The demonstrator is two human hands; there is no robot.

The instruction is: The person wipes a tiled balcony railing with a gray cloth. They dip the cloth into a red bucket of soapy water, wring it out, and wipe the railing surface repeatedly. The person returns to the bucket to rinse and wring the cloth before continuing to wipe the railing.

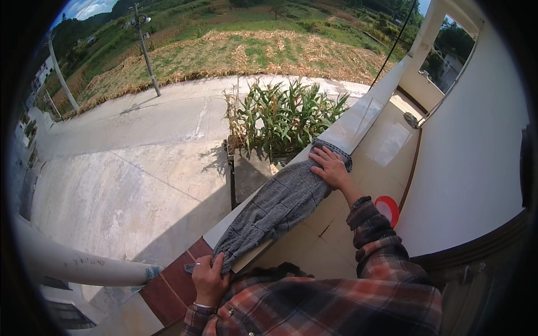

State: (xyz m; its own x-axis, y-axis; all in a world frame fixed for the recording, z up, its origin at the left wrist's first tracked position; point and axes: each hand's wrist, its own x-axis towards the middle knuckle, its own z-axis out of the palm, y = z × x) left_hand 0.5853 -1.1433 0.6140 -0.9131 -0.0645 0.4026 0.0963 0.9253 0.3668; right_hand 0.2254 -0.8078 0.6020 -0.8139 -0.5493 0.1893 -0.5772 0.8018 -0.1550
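Observation:
A grey fleecy garment or cloth (277, 199) with thin dark grid lines lies lengthwise along the white tiled top of a balcony parapet (353, 122). Its near end is gathered into a narrow bunch, and my left hand (210, 277), wearing a ring, pinches it between thumb and fingers. At the far end, by a dotted dark band, my right hand (332, 168) rests palm down on the fabric with its fingers apart. Between my hands the cloth lies in long creases and covers most of the ledge's width. Its underside is hidden.
Dark red tiles (170, 281) cover the ledge by my left hand, beside a round pale column (84, 260). Beyond the parapet is a drop to a concrete yard (126, 197) and maize plants (286, 117). A red-rimmed basin (388, 210) stands on the balcony floor near the white wall (466, 159).

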